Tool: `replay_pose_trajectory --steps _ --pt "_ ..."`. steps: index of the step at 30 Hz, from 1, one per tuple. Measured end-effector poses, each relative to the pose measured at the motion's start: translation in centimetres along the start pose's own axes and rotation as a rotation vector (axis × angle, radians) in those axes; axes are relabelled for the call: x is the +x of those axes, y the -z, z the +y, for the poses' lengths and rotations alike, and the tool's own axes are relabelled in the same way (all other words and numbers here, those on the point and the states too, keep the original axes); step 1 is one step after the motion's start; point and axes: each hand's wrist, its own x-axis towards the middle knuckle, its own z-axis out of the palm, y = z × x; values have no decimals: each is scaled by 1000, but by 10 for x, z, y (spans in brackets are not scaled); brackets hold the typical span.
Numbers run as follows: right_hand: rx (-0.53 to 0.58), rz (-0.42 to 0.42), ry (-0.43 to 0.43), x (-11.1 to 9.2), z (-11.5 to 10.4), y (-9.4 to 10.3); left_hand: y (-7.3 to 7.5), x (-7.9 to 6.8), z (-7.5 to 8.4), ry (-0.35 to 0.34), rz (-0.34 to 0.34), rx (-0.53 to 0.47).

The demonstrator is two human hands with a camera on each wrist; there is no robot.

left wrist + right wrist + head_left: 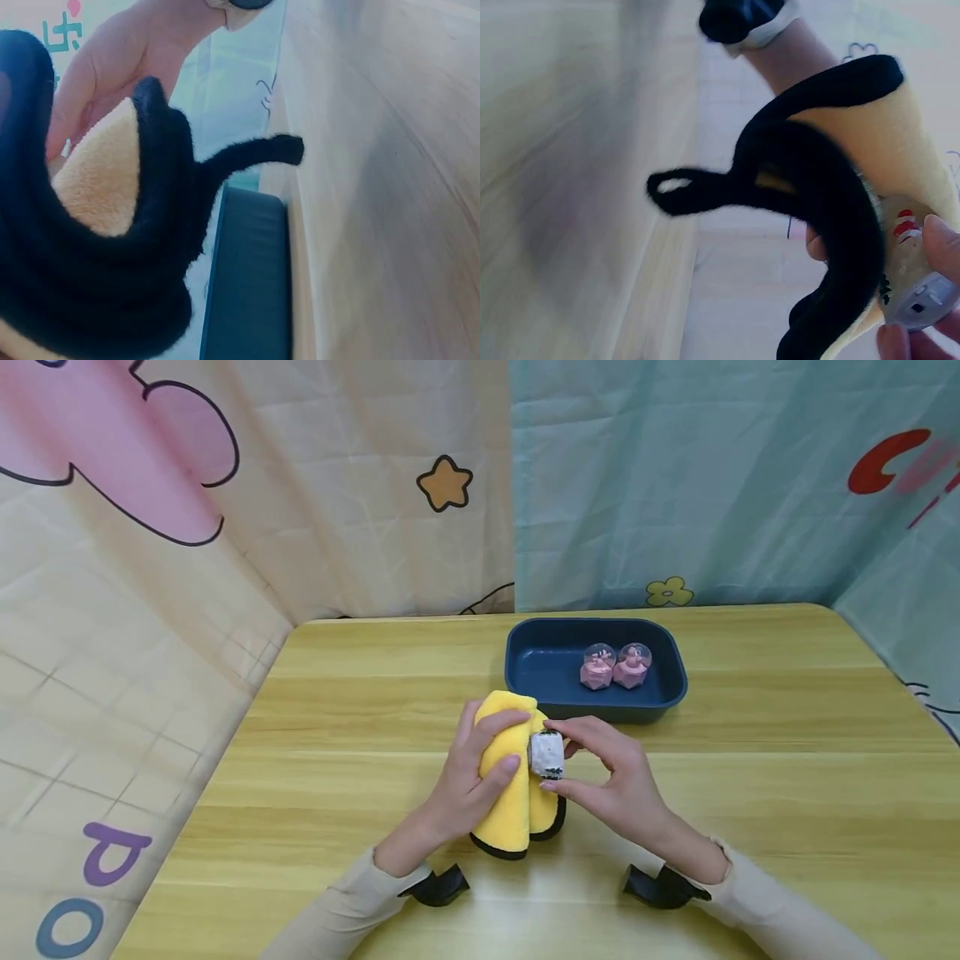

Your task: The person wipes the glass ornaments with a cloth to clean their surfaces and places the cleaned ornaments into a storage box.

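Observation:
A folded yellow towel [504, 781] with black edging is held up over the table by my left hand [472, 772], fingers and thumb bent round its left side. My right hand [622, 777] pinches a small white ornament [547, 754] between thumb and fingers, against the towel's right side. Dark green marks show on the ornament. In the right wrist view, the ornament [915, 274] has a red-and-white figure on its side and a small switch-like slot on its underside. Its left end is hidden by the towel. A black loop [673, 191] hangs from the towel's edge.
Just behind the hands stands a dark blue tray [536, 631]. Two pink snow globes, a left globe [597, 668] and a right globe [632, 667], sit in its right half. The wooden table [360, 693] backs onto printed curtains [360, 485].

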Motion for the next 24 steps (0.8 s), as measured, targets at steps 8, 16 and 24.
replay_pose_trajectory --steps 8,16,24 --pt "-187 121 494 6 11 -4 0 0 4 -22 -1 -22" --pt "-308 224 744 11 14 -5 1 3 5 -11 -21 -85" --pt "-250 182 722 14 14 -4 1 2 6 -6 -14 -77"
